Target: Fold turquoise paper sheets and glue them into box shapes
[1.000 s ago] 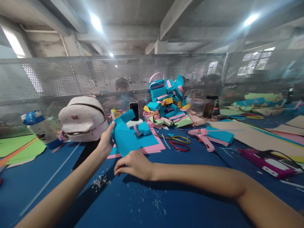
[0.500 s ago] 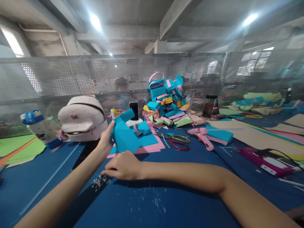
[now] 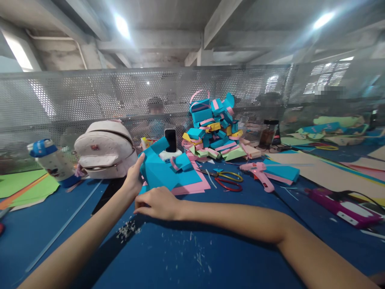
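Observation:
My left hand [image 3: 134, 176] is closed on a folded piece of blue paper [image 3: 159, 172], its thumb along the paper's left edge. My right hand [image 3: 159, 203] is closed with curled fingers just below that paper, palm down over the table. Whatever its fingertips hold, if anything, is hidden. Behind the held piece lie flat blue sheets and pink sheets [image 3: 192, 188]. A small blue folded piece with a pink band [image 3: 182, 161] rests on them. White crumbs [image 3: 129, 230] are scattered on the blue table near my right hand.
Scissors [image 3: 230, 180] and a pink glue gun [image 3: 258, 173] lie to the right. A heap of blue, pink and yellow paper pieces [image 3: 210, 128] stands behind. A white backpack [image 3: 105, 150], a bottle [image 3: 54, 162] and a phone [image 3: 170, 140] stand at left and centre. A perforated metal screen [image 3: 120, 88] closes the back.
My right hand has risen slightly from near the crumbs towards the blue paper's lower edge. My left hand keeps its hold on the paper. The view has shifted slightly.

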Available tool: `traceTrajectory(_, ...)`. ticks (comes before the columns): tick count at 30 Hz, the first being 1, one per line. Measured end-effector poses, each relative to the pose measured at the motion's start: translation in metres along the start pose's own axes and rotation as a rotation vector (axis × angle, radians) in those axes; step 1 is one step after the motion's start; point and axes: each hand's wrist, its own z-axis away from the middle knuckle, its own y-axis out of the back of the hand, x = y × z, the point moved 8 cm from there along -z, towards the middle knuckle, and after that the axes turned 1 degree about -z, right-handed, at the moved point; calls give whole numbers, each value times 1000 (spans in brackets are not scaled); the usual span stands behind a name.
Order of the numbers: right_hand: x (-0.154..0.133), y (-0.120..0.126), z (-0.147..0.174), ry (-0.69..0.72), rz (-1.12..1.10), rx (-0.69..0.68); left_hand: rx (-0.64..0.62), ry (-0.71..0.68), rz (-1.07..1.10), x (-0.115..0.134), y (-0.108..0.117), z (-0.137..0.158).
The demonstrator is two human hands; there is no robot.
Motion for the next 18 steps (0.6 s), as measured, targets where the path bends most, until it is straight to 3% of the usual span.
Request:
traceTrajectory(5,-2,15,9,22,-3,47,38,-122,-117,6,3,-3)
traceTrajectory(9,5,54,17,38,-20,178,14,-255,-205,13,0,-3)
traceTrajectory(14,51,128,31,-83,-228,454,-7,-466,-333,27,-15,15)
traceTrajectory(16,74,143,39,-179,-365,474,-8,-551,-378,32,-24,26)
traceTrajectory(18,88,140,46,-238,-558,391,-18,-645,-452,36,-33,40)
